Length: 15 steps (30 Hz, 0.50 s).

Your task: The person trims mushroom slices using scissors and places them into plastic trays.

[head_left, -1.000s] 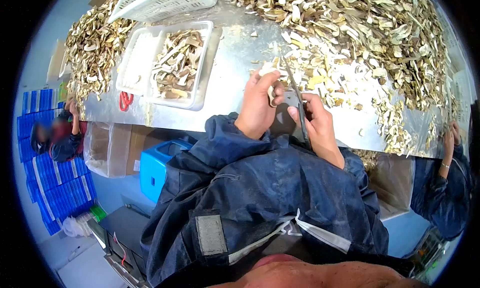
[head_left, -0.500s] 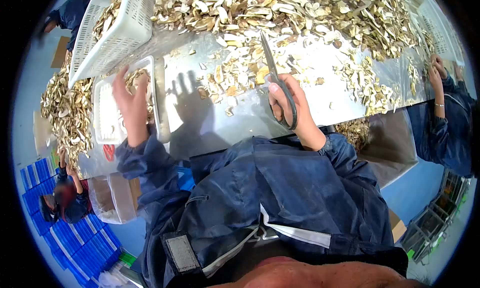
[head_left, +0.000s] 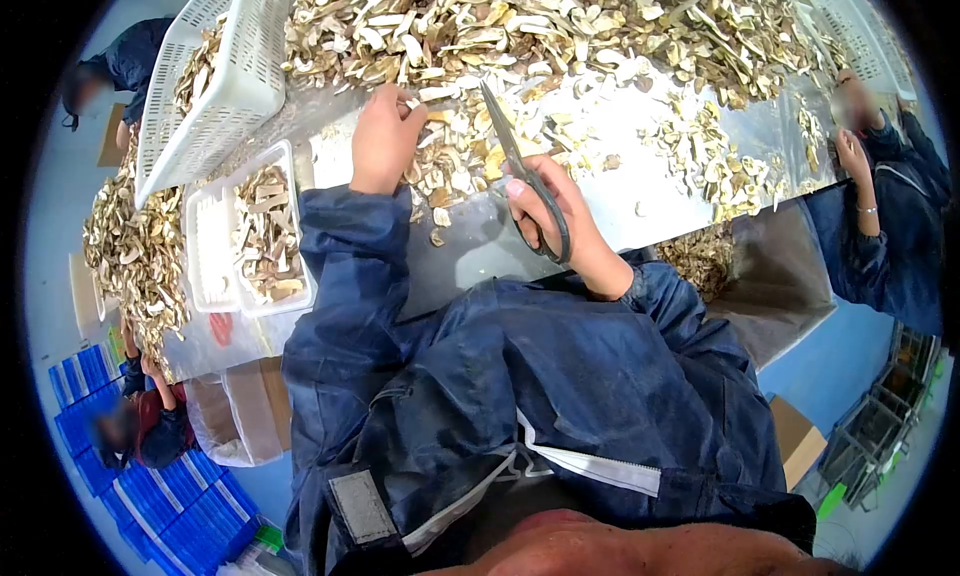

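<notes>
fingers (head_left: 550,172) of the right hand (head_left: 580,240) curl closely around the handles of dark scissors (head_left: 512,146), whose blades lie together and point towards eleven o'clock. thumb and fingers of the left hand (head_left: 382,146) are bent, with a gap between them, at the edge of the sliced mushrooms; whether they pinch a slice, one cannot tell.

beneath both hands runs a shiny metal table (head_left: 465,244), scuffed and strewn with scraps. the main heap of sliced mushrooms (head_left: 620,26) spreads from twelve to one o'clock, with paler pieces scattered just beyond the scissors. at ten o'clock a white slotted basket (head_left: 255,71) stands tilted, slices inside; between nine and ten sits a two-part white tray (head_left: 212,251), slices in its right-hand compartment. a blurred red object (head_left: 221,328) lies just beside it.

around the room, one person (head_left: 885,216) works towards three o'clock, another (head_left: 165,431) at eight, above stacked blue packs (head_left: 195,506). a bag-lined box (head_left: 775,281) stands under the table at three o'clock.
</notes>
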Available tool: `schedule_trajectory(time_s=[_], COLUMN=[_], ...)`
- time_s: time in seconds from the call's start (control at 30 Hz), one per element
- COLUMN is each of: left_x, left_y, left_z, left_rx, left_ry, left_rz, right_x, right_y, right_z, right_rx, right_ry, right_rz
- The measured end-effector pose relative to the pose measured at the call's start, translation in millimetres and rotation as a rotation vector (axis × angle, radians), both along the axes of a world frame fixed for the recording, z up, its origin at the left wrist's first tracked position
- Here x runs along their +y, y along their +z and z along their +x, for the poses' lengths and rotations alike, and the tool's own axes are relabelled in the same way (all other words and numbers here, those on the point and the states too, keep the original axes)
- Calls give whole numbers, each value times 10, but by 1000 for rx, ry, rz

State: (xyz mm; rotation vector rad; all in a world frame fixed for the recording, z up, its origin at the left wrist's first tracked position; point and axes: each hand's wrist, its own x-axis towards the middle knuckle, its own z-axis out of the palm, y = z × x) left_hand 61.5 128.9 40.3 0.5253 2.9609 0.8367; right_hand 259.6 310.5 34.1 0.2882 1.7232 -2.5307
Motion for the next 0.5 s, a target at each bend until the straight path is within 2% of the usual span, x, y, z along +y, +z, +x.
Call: schedule_trajectory(time_s=[0.1, 0.27, 0.37, 0.5], left_x=[-28, -171, -186, -199], left_y=[12, 149, 383, 403], left_z=[119, 344, 575, 805], left_rx=[-152, -315, -460, -543], left_ry=[-4, 59, 132, 124], left_rz=[378, 786, 936, 1154], right_x=[3, 54, 36, 44], right_y=[7, 97, 107, 310], right_z=[-14, 53, 95, 125], right_rx=[-8, -77, 125, 78], right_ry=[20, 46, 50, 191], right_rz=[-6, 58, 356, 594])
